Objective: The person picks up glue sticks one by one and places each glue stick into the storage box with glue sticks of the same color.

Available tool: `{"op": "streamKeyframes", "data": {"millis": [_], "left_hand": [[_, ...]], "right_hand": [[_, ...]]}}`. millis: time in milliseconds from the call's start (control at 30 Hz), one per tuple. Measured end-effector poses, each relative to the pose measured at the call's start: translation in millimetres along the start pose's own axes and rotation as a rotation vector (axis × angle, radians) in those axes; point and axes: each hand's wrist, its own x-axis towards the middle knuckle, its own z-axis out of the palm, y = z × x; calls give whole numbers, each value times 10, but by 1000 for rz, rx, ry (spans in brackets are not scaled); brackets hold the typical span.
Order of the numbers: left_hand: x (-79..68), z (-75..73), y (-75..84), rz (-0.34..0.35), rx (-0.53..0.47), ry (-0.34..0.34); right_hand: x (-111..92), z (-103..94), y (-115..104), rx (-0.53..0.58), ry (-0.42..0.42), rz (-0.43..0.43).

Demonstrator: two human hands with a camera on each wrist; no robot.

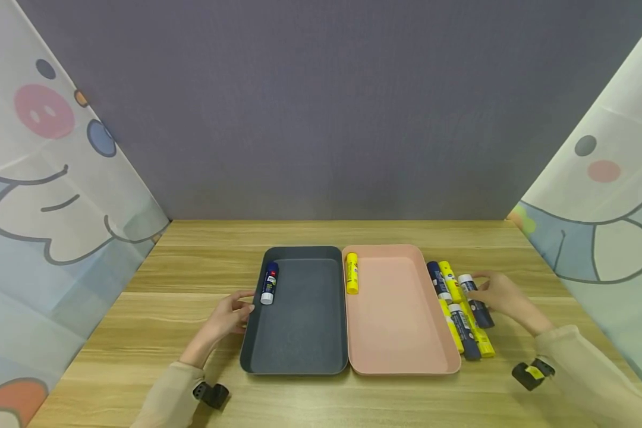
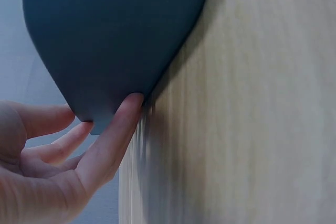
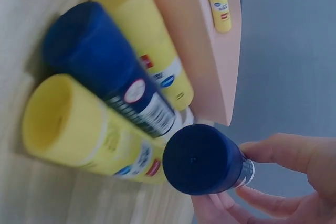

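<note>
My right hand [image 1: 500,294] pinches a dark blue glue stick [image 1: 480,312] with a white end, between thumb and fingers. In the right wrist view its dark round end [image 3: 194,159] points at the camera, raised over its neighbours. Beside it lie yellow glue sticks [image 3: 94,129] and blue glue sticks [image 3: 113,66], in a cluster against the pink tray. My left hand [image 1: 230,315] touches the left wall of the dark grey tray [image 1: 299,345], its fingertips [image 2: 135,99] on the outside. One blue glue stick [image 1: 270,283] lies inside that tray.
The pink tray [image 1: 401,333] stands right against the grey one, with a yellow glue stick [image 1: 352,273] at its upper left. Behind the wooden table [image 1: 214,244] rises a grey panel [image 1: 331,119]. Cartoon-printed sheets [image 1: 615,178] flank both sides.
</note>
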Motion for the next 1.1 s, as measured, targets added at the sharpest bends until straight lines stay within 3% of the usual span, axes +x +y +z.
{"op": "streamKeyframes", "data": {"millis": [467, 1100], "left_hand": [[-7, 0, 6, 11, 8, -3], [-7, 10, 6, 3, 28, 8]], "right_hand": [[133, 108, -287, 60, -28, -86], [387, 332, -792, 152, -69, -89]]}}
